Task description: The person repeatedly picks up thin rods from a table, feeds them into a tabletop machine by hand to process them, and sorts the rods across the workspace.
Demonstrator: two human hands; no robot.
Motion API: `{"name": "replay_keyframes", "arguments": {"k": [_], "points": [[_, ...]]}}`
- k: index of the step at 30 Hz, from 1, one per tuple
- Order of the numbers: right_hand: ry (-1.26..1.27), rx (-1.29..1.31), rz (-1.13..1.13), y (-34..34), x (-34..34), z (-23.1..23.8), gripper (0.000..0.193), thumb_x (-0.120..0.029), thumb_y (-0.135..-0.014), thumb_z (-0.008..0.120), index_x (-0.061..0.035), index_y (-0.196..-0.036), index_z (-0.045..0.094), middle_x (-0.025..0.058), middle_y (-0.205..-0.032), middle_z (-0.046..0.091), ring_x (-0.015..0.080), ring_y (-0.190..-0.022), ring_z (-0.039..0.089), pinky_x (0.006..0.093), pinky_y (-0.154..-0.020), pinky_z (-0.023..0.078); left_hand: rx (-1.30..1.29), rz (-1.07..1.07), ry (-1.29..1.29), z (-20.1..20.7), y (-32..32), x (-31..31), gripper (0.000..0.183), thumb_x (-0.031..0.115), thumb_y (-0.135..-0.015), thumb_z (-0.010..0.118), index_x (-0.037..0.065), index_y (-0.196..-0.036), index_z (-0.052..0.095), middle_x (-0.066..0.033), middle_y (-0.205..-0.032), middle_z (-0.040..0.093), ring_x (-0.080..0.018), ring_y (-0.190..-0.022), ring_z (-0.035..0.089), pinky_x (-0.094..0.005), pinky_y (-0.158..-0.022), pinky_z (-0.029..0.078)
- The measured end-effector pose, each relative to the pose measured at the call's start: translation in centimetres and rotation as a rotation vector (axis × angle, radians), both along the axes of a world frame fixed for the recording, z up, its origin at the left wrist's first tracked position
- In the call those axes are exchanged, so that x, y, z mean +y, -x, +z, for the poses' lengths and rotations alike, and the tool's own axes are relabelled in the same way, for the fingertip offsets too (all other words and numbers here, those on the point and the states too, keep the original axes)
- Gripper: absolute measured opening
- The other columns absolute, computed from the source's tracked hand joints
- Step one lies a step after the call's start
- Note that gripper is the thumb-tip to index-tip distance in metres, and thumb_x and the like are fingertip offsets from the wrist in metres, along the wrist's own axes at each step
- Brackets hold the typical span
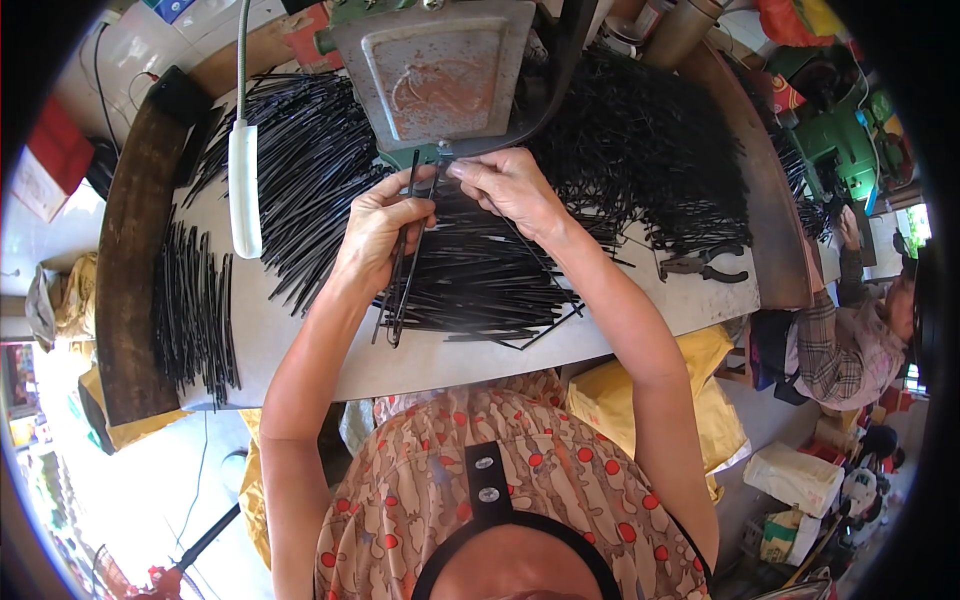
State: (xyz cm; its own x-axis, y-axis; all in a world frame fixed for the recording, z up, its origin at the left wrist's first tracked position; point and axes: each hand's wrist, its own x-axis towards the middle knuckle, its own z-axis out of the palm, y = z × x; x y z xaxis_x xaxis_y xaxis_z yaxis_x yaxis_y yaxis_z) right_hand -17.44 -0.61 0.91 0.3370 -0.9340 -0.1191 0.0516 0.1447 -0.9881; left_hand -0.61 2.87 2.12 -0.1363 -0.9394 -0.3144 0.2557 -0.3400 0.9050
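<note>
My left hand [375,228] is closed around a few thin black strips [403,275], which hang down past the palm and stick up above the thumb. Close to its right, my right hand [515,195] pinches at the working point under a green bench machine [440,85] with a worn metal cover. A thin dark strip seems to run down from those fingers, but its end between the fingertips is too small to make out. Below both hands lies a heap of straight black strips [490,285] on the pale tabletop [330,360].
More black strips [300,190] spread left of the machine, and a tangled pile [650,150] fills the right. Pliers [705,266] lie at the right edge. A white lamp [244,190] hangs at left. A person [850,340] works at another green machine [840,150].
</note>
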Motion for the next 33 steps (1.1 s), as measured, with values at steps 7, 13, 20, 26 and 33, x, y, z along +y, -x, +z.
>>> {"name": "replay_keyframes", "arguments": {"k": [7, 13, 20, 26, 33], "points": [[0.024, 0.033, -0.046, -0.4, 0.2, -0.1, 0.017, -0.014, -0.083, 0.055, 0.0012, -0.080, 0.060, -0.0032, -0.057, 0.044, 0.0021, -0.047, 0.035, 0.0174, -0.040, 0.025, -0.015, 0.008, 0.008, -0.1, 0.2, 0.0, 0.035, -0.001, -0.072, 0.058, 0.002, -0.107, 0.055, -0.0048, -0.060, 0.056, -0.0041, -0.042, 0.042, -0.0168, -0.035, 0.029], [0.022, 0.056, -0.029, -0.5, 0.0, -0.2, 0.017, -0.015, -0.083, 0.055, 0.0019, -0.082, 0.060, -0.0028, -0.058, 0.045, 0.0024, -0.049, 0.036, 0.0171, -0.041, 0.027, -0.017, 0.010, 0.008, -0.2, 0.2, 0.0, 0.036, -0.002, -0.072, 0.057, 0.001, -0.107, 0.054, -0.0047, -0.061, 0.056, -0.0040, -0.042, 0.043, -0.0165, -0.036, 0.029], [-0.015, 0.006, -0.061, -0.7, 0.5, 0.0, 0.020, -0.014, -0.083, 0.054, 0.0045, -0.085, 0.060, -0.0016, -0.058, 0.046, 0.0024, -0.047, 0.037, 0.0170, -0.038, 0.025, -0.026, 0.019, -0.017, -0.2, 0.2, 0.0, 0.037, -0.002, -0.072, 0.057, 0.001, -0.109, 0.053, -0.0046, -0.061, 0.056, -0.0038, -0.042, 0.043, -0.0166, -0.035, 0.030], [-0.109, 0.025, -0.039, 0.0, 1.2, 0.5, 0.019, -0.013, -0.083, 0.054, 0.0054, -0.086, 0.057, 0.0017, -0.060, 0.048, 0.0028, -0.044, 0.037, 0.0173, -0.036, 0.025, -0.150, -0.007, 0.010, -0.2, -0.8, 0.4, 0.016, 0.002, -0.075, 0.058, 0.001, -0.090, 0.052, -0.0052, -0.062, 0.057, -0.0042, -0.040, 0.042, -0.0162, -0.033, 0.027], [-0.115, -0.128, -0.005, -0.2, 1.7, 0.2, 0.016, -0.011, -0.084, 0.053, 0.0041, -0.081, 0.055, 0.0030, -0.062, 0.049, 0.0035, -0.044, 0.039, 0.0169, -0.035, 0.026, -0.026, 0.002, 0.065, -0.7, -0.1, 0.5, 0.014, 0.007, -0.077, 0.060, 0.004, -0.080, 0.047, -0.0060, -0.062, 0.056, -0.0051, -0.039, 0.040, -0.0167, -0.034, 0.028]]}}
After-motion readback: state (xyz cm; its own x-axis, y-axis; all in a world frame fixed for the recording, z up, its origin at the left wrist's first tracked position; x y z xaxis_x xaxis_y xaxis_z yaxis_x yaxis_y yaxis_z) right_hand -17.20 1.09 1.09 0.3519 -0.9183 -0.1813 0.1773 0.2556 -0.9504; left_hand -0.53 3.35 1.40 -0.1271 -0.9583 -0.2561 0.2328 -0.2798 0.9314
